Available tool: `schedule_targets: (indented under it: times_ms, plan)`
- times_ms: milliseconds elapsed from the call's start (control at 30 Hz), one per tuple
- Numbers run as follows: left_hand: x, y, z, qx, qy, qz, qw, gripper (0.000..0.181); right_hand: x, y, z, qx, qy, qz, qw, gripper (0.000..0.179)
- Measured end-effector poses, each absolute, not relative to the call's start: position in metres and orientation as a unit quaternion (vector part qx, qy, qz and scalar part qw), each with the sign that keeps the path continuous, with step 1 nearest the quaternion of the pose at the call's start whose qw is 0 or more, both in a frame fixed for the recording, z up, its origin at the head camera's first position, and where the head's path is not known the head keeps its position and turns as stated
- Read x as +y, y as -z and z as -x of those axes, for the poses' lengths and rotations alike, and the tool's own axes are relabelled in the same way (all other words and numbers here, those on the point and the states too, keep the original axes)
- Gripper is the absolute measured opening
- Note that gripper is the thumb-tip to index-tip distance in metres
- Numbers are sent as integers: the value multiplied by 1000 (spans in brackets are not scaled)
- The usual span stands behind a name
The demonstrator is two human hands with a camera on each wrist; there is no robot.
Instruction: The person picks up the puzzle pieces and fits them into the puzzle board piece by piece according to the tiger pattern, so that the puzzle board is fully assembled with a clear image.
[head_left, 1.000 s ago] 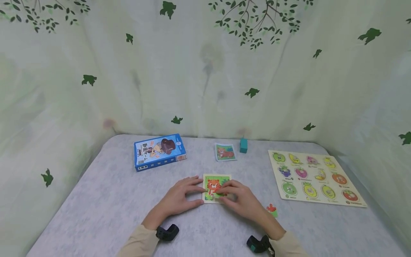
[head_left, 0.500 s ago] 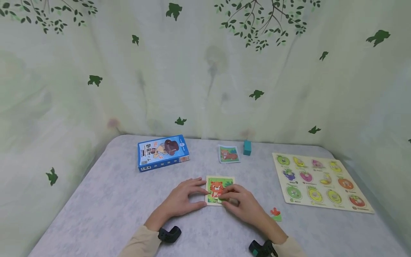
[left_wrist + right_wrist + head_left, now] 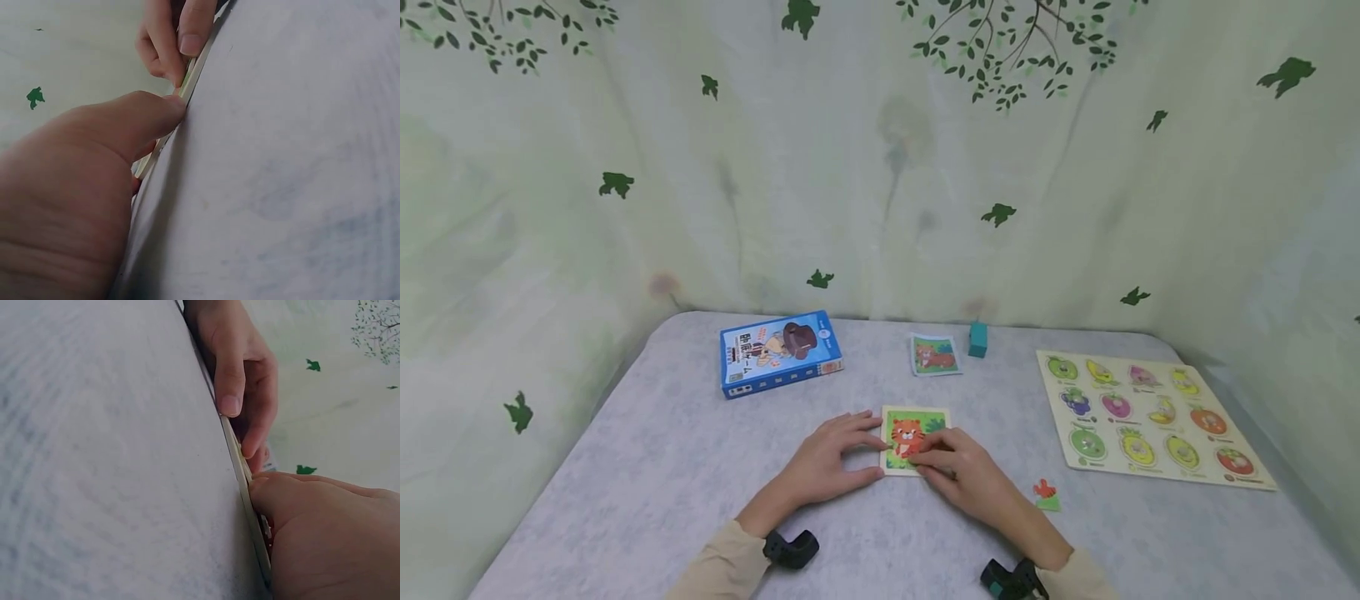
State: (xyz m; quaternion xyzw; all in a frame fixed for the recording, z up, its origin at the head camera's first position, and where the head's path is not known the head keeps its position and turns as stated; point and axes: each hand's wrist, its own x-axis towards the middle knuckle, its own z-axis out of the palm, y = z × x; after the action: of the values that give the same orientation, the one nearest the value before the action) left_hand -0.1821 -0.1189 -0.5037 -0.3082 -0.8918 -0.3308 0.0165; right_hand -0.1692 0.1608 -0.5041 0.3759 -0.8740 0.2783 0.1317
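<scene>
A small square jigsaw puzzle [image 3: 907,428] with an orange tiger on green lies in a pale frame between my hands in the head view. My left hand [image 3: 833,458] steadies its left side, fingers fairly straight, thumb at the near corner, index fingertip over the picture. My right hand [image 3: 964,467] bends over the lower right part. Its thumb and index finger pinch a puzzle piece there, mostly hidden by the fingers. The left wrist view shows a thin green edge [image 3: 186,75] beneath those fingertips. A loose red and green puzzle piece [image 3: 1046,495] lies beside my right wrist.
A blue game box [image 3: 781,353] lies at the back left. Beyond the puzzle are a small bear picture card [image 3: 936,355] and a teal block [image 3: 977,340]. A wooden fruit board [image 3: 1150,417] lies at right. A leaf-print curtain [image 3: 880,167] hangs behind the table.
My right fingertips have shifted slightly down and left on the puzzle, and the tiger's lower body now looks more joined up. My left hand stays at the frame. The head view has shifted a little.
</scene>
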Motion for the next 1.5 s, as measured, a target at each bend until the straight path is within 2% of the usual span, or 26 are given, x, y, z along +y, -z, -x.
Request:
schedule_targets:
  times_ms: [200, 433, 667, 967, 1500]
  plan:
    - [-120, 504, 180, -888, 341, 307, 25, 31, 159, 504, 169, -874, -264, -386, 131, 20]
    - [-118, 506, 177, -891, 347, 293, 3, 32, 160, 504, 164, -885, -244, -377, 126, 20]
    - [-120, 506, 176, -896, 334, 294, 8, 31, 153, 503, 158, -892, -218, -373, 135, 21]
    - [-122, 507, 174, -894, 338, 294, 9, 30, 142, 504, 151, -904, -224, -329, 156, 16]
    - [-118, 502, 181, -893, 334, 304, 7, 31, 138, 494, 151, -926, -211, -271, 158, 16]
